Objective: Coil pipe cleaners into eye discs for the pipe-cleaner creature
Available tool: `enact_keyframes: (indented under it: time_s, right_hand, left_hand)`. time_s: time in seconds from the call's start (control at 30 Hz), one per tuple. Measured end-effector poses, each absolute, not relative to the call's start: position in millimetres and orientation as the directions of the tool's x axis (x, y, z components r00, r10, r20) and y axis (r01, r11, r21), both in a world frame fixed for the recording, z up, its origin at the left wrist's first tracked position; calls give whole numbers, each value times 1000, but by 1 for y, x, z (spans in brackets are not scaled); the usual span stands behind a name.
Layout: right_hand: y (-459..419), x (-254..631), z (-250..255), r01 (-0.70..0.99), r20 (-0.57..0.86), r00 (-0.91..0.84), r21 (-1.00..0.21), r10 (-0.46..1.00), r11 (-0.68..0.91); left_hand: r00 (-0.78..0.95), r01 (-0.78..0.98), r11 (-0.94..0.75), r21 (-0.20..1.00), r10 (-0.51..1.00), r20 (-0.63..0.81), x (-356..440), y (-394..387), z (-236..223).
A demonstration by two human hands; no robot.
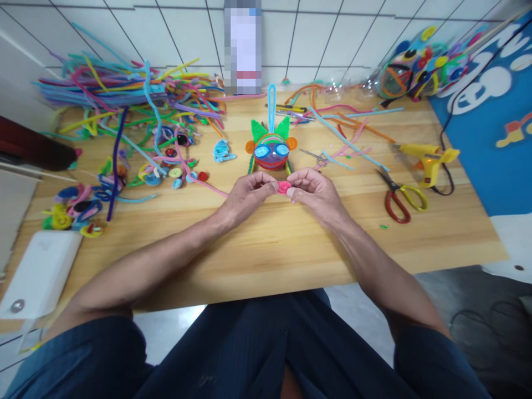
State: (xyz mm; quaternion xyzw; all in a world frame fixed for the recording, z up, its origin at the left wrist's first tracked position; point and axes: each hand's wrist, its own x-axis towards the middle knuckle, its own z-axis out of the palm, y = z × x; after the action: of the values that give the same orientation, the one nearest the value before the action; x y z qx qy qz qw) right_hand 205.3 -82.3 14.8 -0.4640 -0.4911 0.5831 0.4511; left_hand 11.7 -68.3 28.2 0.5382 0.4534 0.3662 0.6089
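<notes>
Between my two hands is a small pink pipe-cleaner coil (284, 187), pinched from both sides over the middle of the table. My left hand (254, 194) grips its left edge with thumb and forefinger. The thumb and fingertips of my right hand (311, 193) close on the right edge. Just beyond my hands stands a pipe-cleaner figure (271, 158) with green pointed ears, orange side coils, blue eyes and a tall blue loop on top. My fingers partly hide its lower part.
A heap of pipe cleaners (103, 83) lies back left, above several coiled pieces. A blue twisted bundle (223, 151) is nearer. Scissors (401, 197) and a yellow glue gun (430, 160) lie right; a white power bank (41, 271) is front left.
</notes>
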Motion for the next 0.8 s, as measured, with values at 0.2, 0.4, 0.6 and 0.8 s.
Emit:
enact_keyframes:
  time_s: [0.2,0.4,0.6,0.8]
  right_hand:
    - [-84,206,16,35,-24,-167,-999,986,-19]
    - [-89,202,20,155,36,-165,-986,986,62]
    - [-89,200,18,99,15,-147,-995,989,30]
    - [-89,198,20,53,12,-122,-998,992,18]
  left_hand:
    - [361,55,134,990,921,-145,9,-68,28]
    - [413,135,80,988,902,-129,7,-67,28]
    - [387,88,124,988,910,-148,11,-70,28]
    - [319,41,180,983,930,-183,16,-72,26]
